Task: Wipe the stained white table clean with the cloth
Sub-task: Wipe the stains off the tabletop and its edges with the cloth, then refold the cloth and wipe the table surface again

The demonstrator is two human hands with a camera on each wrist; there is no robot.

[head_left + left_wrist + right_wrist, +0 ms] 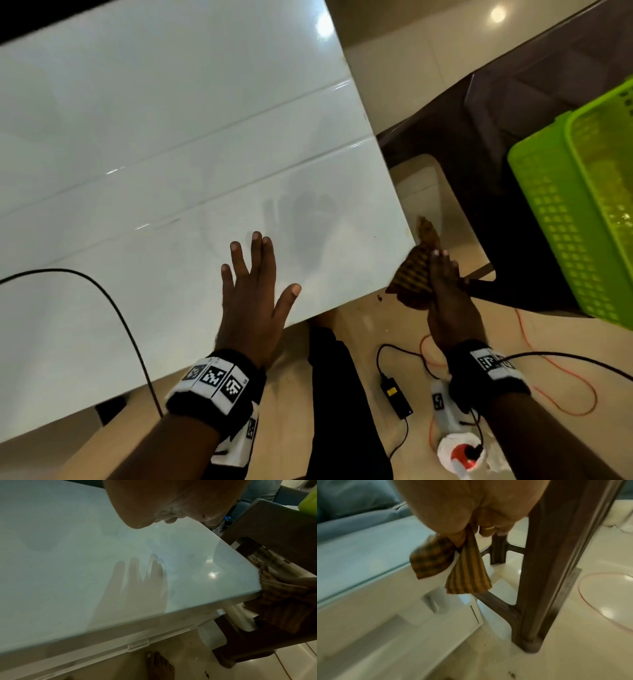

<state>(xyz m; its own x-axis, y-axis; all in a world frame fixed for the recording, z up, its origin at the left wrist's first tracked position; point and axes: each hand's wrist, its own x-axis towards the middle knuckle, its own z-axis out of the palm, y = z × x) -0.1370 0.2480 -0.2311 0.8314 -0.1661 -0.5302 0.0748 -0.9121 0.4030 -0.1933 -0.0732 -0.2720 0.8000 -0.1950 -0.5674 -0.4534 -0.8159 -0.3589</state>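
The glossy white table (154, 137) fills the left of the head view, with faint grey smears near its right corner. My left hand (253, 284) hovers just over that corner, fingers spread and straight, holding nothing. My right hand (445, 291) is off the table's right edge, gripping the brown and yellow checked cloth (416, 270). The cloth (453, 566) hangs from my fingers in the right wrist view, one fold brushing the table's corner (426, 555). In the left wrist view the cloth (274, 595) sits against the table's corner (254, 588).
A dark brown chair (513, 113) stands close to the table's right side, with a green plastic basket (582, 205) on it. A black cable (113, 308) crosses the table's near left. On the floor lie a power adapter (395, 397), an orange wire (565, 377) and dark crumbs (379, 298).
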